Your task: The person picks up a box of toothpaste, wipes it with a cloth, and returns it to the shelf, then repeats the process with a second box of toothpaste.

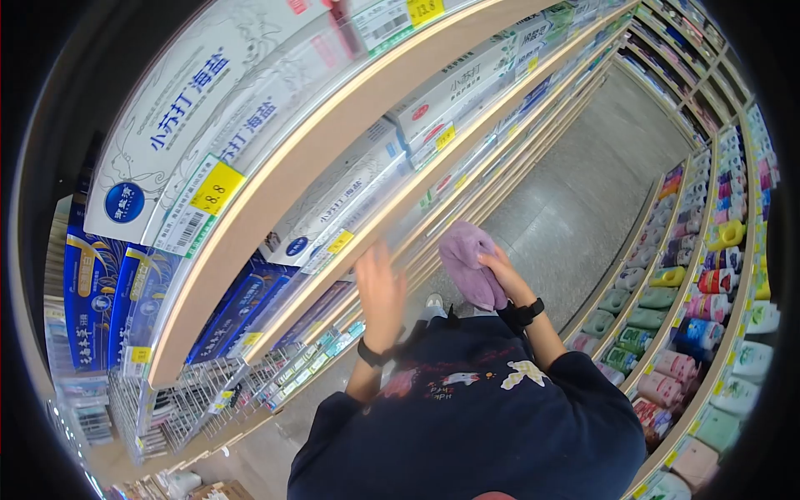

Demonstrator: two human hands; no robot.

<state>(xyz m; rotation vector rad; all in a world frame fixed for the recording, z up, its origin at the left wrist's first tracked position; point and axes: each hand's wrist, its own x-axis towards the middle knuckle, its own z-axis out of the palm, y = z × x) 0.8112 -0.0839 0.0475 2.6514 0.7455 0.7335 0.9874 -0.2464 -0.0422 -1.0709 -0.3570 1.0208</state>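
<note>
My right hand (502, 268) is closed on a folded purple cloth (468, 265), which hangs down in front of my body over the aisle. Blurred by motion, my left hand (380, 282) is raised with its fingers stretched upward and nothing visible in them. It overlaps the wooden shelf edge (392, 215) in this view. Just beyond that edge stand white toothpaste boxes (346, 200) with blue lettering, and dark blue boxes (250, 304) are to their left. A yellow price tag (340, 242) sits on the shelf front near the left hand.
On the upper left shelf are larger white boxes (179, 125) behind a clear price strip. Wire racks (187, 408) hang at the lower left. Across the grey floor (575, 192), shelves on the right hold rows of colourful bottles (704, 308). More shelves close the aisle's far end.
</note>
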